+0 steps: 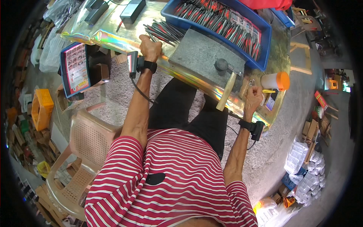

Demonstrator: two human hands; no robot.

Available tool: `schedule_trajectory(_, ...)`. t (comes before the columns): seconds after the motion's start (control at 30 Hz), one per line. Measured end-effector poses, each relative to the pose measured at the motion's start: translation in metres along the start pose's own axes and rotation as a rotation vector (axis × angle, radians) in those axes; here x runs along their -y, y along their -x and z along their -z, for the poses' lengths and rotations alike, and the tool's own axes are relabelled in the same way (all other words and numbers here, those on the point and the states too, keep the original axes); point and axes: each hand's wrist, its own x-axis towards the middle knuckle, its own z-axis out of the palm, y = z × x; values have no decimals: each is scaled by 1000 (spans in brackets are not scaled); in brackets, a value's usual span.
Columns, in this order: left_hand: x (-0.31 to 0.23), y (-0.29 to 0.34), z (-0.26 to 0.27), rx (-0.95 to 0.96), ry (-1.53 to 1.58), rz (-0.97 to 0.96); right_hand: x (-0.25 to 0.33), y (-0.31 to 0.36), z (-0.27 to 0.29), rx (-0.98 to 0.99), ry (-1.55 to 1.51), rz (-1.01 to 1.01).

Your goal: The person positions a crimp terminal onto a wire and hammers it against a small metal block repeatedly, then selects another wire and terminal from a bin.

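My left hand is closed at the left end of a loose pile of slim dark pieces on the table. Its curled fingers hide whatever is in them. To the right, my right hand is closed with fingertips together beside some small shiny bits, and what it grips is too small to make out. Between my hands lies a grey stone slab. On its right side rests a hammer, its dark round head on the slab and its pale wooden handle pointing toward me.
Behind the slab stands a blue crate of slim black-and-red pieces. Right of my right hand is a white jar with an orange lid. Black boxes sit at the table's far left. A beige plastic chair stands left of me.
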Motion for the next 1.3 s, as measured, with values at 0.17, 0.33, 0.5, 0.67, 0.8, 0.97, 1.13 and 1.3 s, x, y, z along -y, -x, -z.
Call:
schedule_trajectory(0.17,22,1,12,296,761,240,9,8,1,44,-308,-260)
schedule_trajectory(0.33,8,29,27,188,910,293,35,15,2,75,-457,-275)
schedule_trajectory(0.5,-26,54,41,554,1174,264,85,30,-4,202,-642,-288)
schedule_trajectory(0.67,-58,101,36,916,1264,319,132,48,-16,429,-810,-248)
schedule_trajectory(0.8,-73,128,34,1072,1278,373,162,59,-18,509,-926,-289)
schedule_trajectory(0.97,-77,137,30,1166,1387,420,170,67,-15,507,-966,-245)
schedule_trajectory(1.13,-75,139,29,1207,1364,459,168,70,-16,496,-958,-248)
schedule_trajectory(1.3,-71,140,28,1212,1369,463,168,71,-17,484,-936,-237)
